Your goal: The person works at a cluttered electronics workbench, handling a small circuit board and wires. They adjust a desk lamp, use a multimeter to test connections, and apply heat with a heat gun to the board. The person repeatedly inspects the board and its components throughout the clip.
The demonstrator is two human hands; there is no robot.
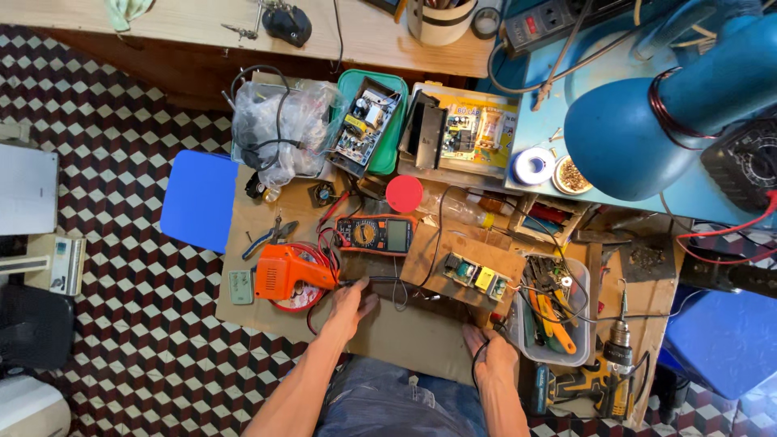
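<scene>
I see my left hand (350, 306) resting palm down on the cardboard sheet (405, 336), near its middle. The fingers are spread slightly and laid flat, and the tips touch a black cable (387, 281) just beside the nose of the orange soldering gun (290, 273); they clamp nothing. The forearm comes up bare from the near edge, angled toward the gun.

My right hand (492, 358) sits at the near right part of the cardboard, fingers curled loosely together, with a thin black wire (477, 356) looping over it. Whether the fingers actually pinch that wire I cannot tell. The wrist is straight, knuckles up.

Between and beyond the hands lies a small wooden board (461, 260) carrying a green circuit board (476, 277) with yellow parts. Behind it, toward the far edge, an orange-trimmed multimeter (375, 234) lies flat. A clear plastic tray (554, 320) of tools stands at the right edge.
</scene>
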